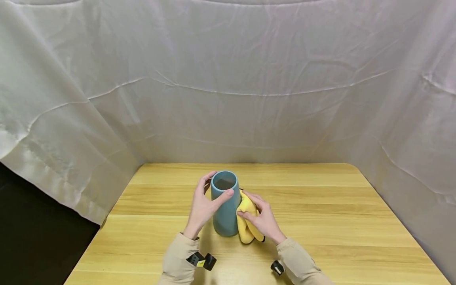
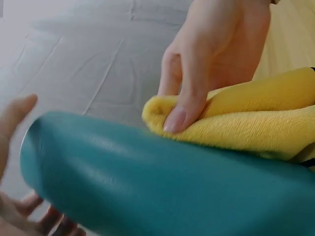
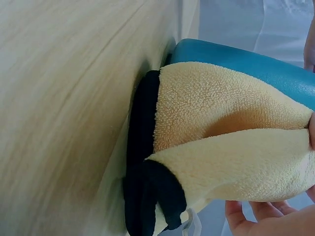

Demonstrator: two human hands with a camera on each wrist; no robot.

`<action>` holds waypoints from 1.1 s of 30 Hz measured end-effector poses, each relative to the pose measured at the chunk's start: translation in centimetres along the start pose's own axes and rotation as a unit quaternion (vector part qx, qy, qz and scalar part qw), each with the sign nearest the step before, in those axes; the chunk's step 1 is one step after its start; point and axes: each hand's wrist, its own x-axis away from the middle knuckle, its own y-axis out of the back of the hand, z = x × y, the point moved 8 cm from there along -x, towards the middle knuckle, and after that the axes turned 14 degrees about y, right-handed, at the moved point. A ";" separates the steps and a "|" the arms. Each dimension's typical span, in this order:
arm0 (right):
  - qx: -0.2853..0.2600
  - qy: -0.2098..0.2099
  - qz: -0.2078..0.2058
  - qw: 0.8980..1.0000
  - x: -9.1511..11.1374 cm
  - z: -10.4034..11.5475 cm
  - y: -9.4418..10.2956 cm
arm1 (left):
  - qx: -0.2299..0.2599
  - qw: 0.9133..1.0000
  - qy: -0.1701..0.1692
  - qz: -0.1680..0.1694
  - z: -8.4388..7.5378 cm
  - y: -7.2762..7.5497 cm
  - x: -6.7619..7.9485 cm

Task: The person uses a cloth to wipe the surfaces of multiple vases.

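A tall blue vase (image 1: 225, 215) with an open round mouth stands upright on the wooden table. My left hand (image 1: 204, 206) curves around its upper part, the thumb on the near side and the fingers behind the rim; in the left wrist view the thumb tip seems slightly off the surface. Pinched by my right hand (image 1: 263, 217) is a folded yellow cloth (image 2: 261, 128) with black edging. The cloth lies against the vase's right side, and its lower end hangs down close to the table, as the right wrist view shows.
The wooden table (image 1: 338, 221) spreads out on both sides of the vase. Grey curtains (image 1: 249, 118) hang behind it and at the sides. A dark area (image 1: 35, 225) lies beyond the left edge. Small black devices sit at both wrists.
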 end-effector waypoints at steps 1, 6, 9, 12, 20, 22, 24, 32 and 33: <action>0.000 0.000 0.000 1.000 0.0 0.0 0.0 | -0.001 1.000 -0.002 -0.011 0.0 0.0 0.0; 0.001 0.001 -0.004 1.000 0.0 0.0 0.0 | 0.005 1.000 -0.006 -0.029 -0.1 0.2 -0.1; 0.002 0.001 -0.010 1.000 0.0 0.0 0.0 | 0.007 1.000 0.002 -0.015 0.1 0.3 -0.3; 0.006 0.000 -0.014 1.000 0.0 0.0 0.0 | 0.002 1.000 0.009 -0.001 0.3 0.4 -0.5; 0.012 -0.007 -0.016 1.000 -0.2 0.2 -0.1 | -0.005 1.000 0.008 0.006 0.4 0.5 -0.7; 0.010 -0.010 -0.016 1.000 -0.2 0.3 -0.1 | -0.005 1.000 0.008 0.007 0.4 0.5 -0.6; 0.010 -0.009 -0.018 1.000 -0.4 0.5 0.0 | -0.006 1.000 0.008 0.008 0.4 0.5 -0.6; 0.015 0.031 -0.021 0.999 -2.4 3.1 0.4 | -0.007 1.000 0.007 0.011 0.4 0.5 -0.7; 0.014 0.039 -0.021 0.999 -2.7 3.6 0.5 | -0.007 1.000 0.007 0.010 0.4 0.5 -0.7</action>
